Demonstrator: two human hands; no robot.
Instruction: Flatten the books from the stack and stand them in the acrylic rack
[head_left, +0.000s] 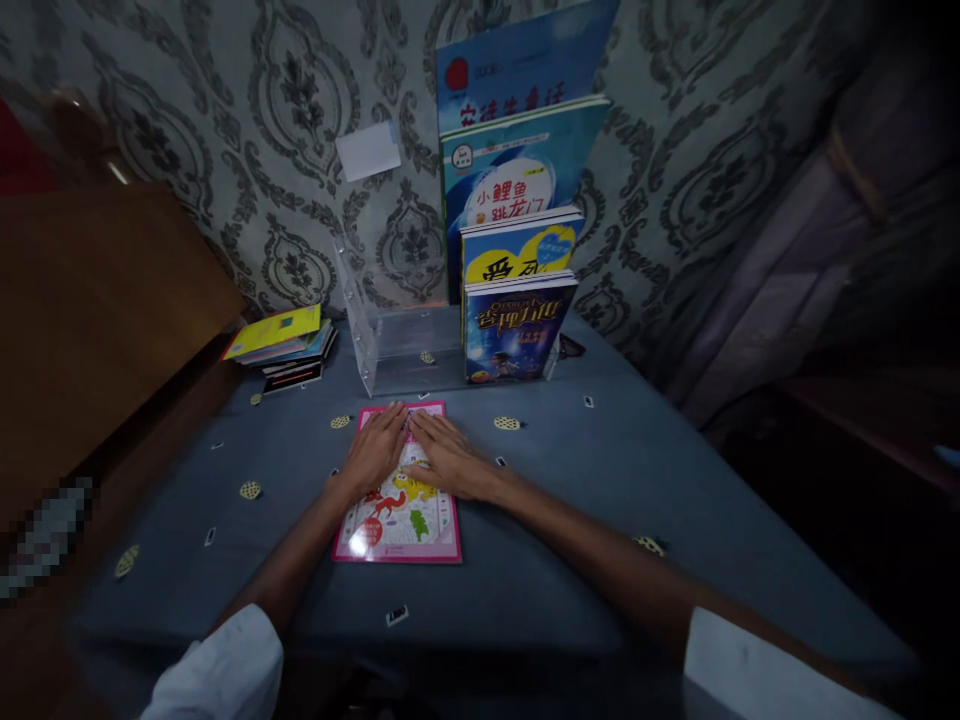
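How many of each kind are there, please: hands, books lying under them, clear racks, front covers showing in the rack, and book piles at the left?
Hands: 2 (left hand, right hand)
Pink-bordered book under them: 1
Clear rack: 1
Front covers in it: 4
Book pile: 1
Total: 9
Books hidden behind the covers cannot be counted.
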